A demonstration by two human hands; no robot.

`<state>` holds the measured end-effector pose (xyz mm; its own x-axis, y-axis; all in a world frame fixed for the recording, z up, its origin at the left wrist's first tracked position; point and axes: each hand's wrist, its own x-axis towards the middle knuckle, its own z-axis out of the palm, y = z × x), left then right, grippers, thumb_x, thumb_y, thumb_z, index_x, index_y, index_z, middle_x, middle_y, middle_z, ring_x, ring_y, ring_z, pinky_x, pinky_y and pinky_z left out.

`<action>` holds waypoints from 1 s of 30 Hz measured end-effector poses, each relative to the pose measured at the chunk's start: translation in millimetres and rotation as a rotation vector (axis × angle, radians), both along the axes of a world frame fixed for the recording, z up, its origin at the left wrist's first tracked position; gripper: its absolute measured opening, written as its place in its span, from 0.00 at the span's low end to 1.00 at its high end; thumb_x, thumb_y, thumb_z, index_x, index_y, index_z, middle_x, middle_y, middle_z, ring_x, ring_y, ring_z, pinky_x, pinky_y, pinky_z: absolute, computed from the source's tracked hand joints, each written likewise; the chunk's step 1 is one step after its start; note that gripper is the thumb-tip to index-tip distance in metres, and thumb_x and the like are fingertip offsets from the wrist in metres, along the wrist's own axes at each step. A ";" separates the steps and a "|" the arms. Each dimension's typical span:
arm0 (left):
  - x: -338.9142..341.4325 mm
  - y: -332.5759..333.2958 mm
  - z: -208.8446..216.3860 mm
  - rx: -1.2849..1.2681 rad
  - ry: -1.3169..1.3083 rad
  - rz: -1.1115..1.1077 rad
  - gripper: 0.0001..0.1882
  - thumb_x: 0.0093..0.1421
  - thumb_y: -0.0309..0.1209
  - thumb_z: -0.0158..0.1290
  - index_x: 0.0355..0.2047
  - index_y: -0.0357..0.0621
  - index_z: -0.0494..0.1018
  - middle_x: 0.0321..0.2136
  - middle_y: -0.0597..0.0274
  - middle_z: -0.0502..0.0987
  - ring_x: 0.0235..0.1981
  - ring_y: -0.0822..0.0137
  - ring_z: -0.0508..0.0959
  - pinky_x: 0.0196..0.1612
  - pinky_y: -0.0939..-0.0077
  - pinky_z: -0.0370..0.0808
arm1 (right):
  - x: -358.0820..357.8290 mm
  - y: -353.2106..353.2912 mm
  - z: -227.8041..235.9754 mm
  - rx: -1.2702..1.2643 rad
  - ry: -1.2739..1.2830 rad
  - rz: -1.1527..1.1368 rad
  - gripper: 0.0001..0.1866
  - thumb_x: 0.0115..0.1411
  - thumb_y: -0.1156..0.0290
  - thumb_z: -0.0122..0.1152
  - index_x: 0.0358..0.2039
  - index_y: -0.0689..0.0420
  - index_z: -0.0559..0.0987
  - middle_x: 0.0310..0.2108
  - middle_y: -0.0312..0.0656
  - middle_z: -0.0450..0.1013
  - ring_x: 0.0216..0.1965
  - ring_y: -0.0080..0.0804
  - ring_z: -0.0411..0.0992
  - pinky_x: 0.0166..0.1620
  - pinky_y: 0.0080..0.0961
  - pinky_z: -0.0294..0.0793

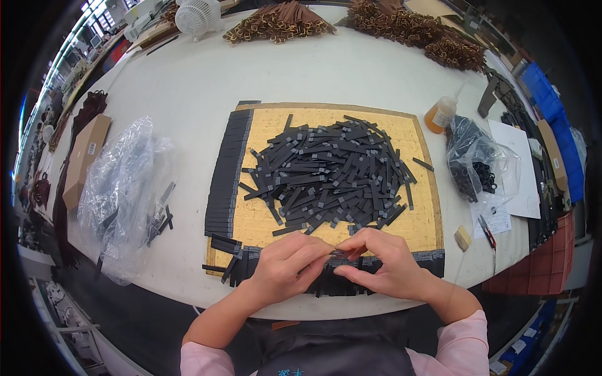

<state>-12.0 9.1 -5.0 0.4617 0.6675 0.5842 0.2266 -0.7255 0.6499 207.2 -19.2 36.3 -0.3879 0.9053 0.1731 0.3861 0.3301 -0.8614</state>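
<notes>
My left hand [292,264] and my right hand [384,262] meet over the front edge of a yellow board [423,210]. Their closed fingertips come together on a small dark strip, mostly hidden by the fingers. The right thumb sits apart, below its index finger. Beyond my hands, a loose pile of short black strips [332,169] with grey ends covers the middle of the board. More black strips lie side by side in a row [224,175] along its left edge. Under my hands another row [429,263] runs along the front edge. A few strips [226,250] lie crosswise at the front left corner.
Left of the board are a clear plastic bag [119,194] and a cardboard box [86,160]. To the right stand a bottle of amber liquid [441,114], a bag of black rings [480,169] and red-handled snips [486,232]. Brown strap bundles [279,24] and a white fan [198,17] are at the back.
</notes>
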 end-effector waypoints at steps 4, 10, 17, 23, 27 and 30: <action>1.0 -1.7 2.8 -0.032 0.005 0.004 0.13 0.49 0.17 0.62 0.36 0.39 0.78 0.30 0.58 0.79 0.29 0.59 0.80 0.31 0.70 0.77 | -1.9 4.5 -8.2 0.122 -0.092 0.008 0.10 0.53 0.78 0.73 0.35 0.62 0.79 0.28 0.41 0.77 0.29 0.31 0.76 0.31 0.24 0.75; 0.4 -0.2 7.4 -0.077 0.038 0.015 0.11 0.51 0.17 0.62 0.35 0.39 0.78 0.29 0.59 0.77 0.29 0.60 0.79 0.31 0.69 0.76 | -9.1 3.8 -12.1 0.245 -0.063 -0.074 0.09 0.55 0.73 0.72 0.30 0.59 0.79 0.24 0.40 0.74 0.26 0.36 0.73 0.28 0.29 0.72; -1.6 0.4 8.0 -0.129 0.055 -0.019 0.10 0.53 0.18 0.61 0.37 0.39 0.77 0.29 0.58 0.77 0.30 0.59 0.79 0.32 0.70 0.76 | -3.3 8.9 -13.4 0.219 -0.091 0.014 0.09 0.53 0.77 0.73 0.31 0.62 0.79 0.27 0.40 0.77 0.26 0.28 0.75 0.29 0.24 0.73; 0.6 -0.5 -1.4 -0.116 -0.038 -0.034 0.12 0.54 0.18 0.63 0.38 0.38 0.77 0.30 0.58 0.78 0.30 0.60 0.80 0.31 0.71 0.77 | -4.6 15.2 -11.8 -0.697 0.427 0.020 0.07 0.64 0.71 0.65 0.34 0.59 0.75 0.26 0.31 0.73 0.26 0.14 0.70 0.28 0.13 0.71; -2.0 1.7 1.5 -0.122 -0.078 -0.046 0.12 0.53 0.19 0.64 0.39 0.38 0.77 0.30 0.57 0.79 0.29 0.62 0.80 0.31 0.73 0.78 | -8.6 15.7 -13.6 -0.837 0.502 0.030 0.07 0.66 0.70 0.62 0.35 0.59 0.74 0.29 0.33 0.73 0.28 0.16 0.73 0.29 0.14 0.74; -6.6 2.1 5.0 -0.381 -0.157 -0.115 0.13 0.53 0.18 0.64 0.39 0.38 0.77 0.31 0.56 0.79 0.29 0.63 0.81 0.32 0.74 0.79 | -8.8 19.0 -12.8 -0.964 0.551 0.046 0.09 0.68 0.67 0.60 0.36 0.60 0.74 0.29 0.35 0.75 0.29 0.18 0.74 0.30 0.15 0.75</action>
<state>-18.6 11.1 0.0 0.4708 0.7984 0.3754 0.0346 -0.4419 0.8964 198.4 -0.3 23.4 -0.5115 0.7404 -0.4361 -0.1237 -0.5657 -0.8153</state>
